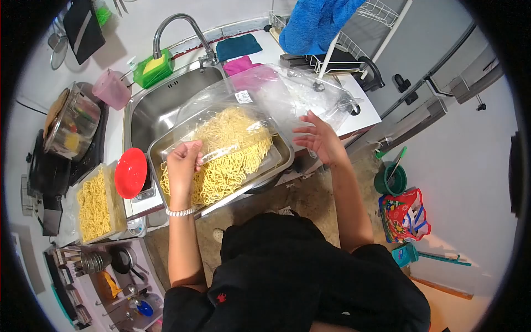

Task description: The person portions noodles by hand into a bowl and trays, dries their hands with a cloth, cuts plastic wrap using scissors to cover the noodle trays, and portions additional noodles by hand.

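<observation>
A metal tray [290,156] holds yellow noodles [232,176]. A large clear plastic bag [276,91] with a white label spreads over the tray's far part and the counter, and more noodles show through it. At the tray's left side, my left hand [185,160] pinches the near edge of the bag, with a white coiled band round the wrist. My right hand [322,139] hovers off the tray's right end, close to the bag, its fingers apart and nothing in them.
Behind the tray are a steel sink [145,105] and curved faucet [182,17]. A red bowl [131,173] and a container of noodles [94,205] sit to the left, near a glass-lidded pot [74,124]. A dish rack [345,47] stands at the back right.
</observation>
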Demonstrator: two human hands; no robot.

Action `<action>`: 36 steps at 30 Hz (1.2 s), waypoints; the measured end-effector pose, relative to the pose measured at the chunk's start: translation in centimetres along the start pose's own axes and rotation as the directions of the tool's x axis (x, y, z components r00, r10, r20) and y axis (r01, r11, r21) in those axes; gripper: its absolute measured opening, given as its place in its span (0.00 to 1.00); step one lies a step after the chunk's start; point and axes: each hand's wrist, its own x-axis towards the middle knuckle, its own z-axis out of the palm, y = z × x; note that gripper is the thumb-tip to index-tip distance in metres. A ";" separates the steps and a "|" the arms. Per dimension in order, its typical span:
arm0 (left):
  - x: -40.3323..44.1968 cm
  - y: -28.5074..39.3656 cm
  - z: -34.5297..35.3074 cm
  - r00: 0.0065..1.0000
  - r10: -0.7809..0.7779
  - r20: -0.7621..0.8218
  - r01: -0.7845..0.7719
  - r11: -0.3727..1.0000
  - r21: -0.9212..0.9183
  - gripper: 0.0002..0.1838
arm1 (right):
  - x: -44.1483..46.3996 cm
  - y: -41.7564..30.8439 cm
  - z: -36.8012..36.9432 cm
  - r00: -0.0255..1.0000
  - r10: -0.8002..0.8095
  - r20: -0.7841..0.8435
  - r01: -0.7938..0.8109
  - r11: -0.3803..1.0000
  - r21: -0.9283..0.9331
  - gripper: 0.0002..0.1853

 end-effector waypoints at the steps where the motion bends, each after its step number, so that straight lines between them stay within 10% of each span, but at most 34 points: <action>1: -0.3 0.2 0.5 1.000 0.002 0.005 -0.002 1.000 0.002 0.09 | -0.6 -0.4 1.1 0.995 0.096 -0.001 -0.096 0.993 0.063 0.11; 7: -1.5 0.9 0.6 0.998 0.051 -0.045 -0.049 0.998 0.035 0.08 | 2.6 1.6 -1.0 0.975 0.002 0.222 0.017 0.996 -0.085 0.09; 13: -1.4 0.1 -1.0 0.999 0.035 -0.031 -0.036 0.999 -0.025 0.08 | 1.7 1.5 -2.0 0.986 -0.054 0.157 0.064 0.996 -0.061 0.04; 19: -3.2 0.7 -2.1 0.986 -0.134 0.094 0.138 0.990 -0.031 0.08 | 0.3 1.0 -3.3 0.989 -0.110 0.102 0.143 0.897 -0.418 0.03; 23: -4.2 2.8 -2.5 0.984 -0.154 0.088 0.174 0.935 -0.308 0.32 | 0.0 0.8 -2.5 0.936 -0.192 0.294 0.295 0.885 -0.360 0.06; 25: -3.9 2.6 -3.0 1.000 0.018 0.016 -0.015 0.989 -0.147 0.41 | -0.3 0.6 -1.1 0.932 -0.158 0.328 0.283 0.880 -0.382 0.07; 29: -4.5 3.5 -5.1 0.962 0.251 -0.104 -0.234 0.960 0.157 0.30 | -0.7 0.2 1.8 0.939 -0.175 0.297 0.304 0.827 -0.474 0.08; 36: -7.7 6.5 -12.3 0.897 0.320 -0.305 -0.279 0.945 0.172 0.22 | -1.2 1.0 8.6 0.894 -0.106 0.436 0.208 0.959 -0.192 0.12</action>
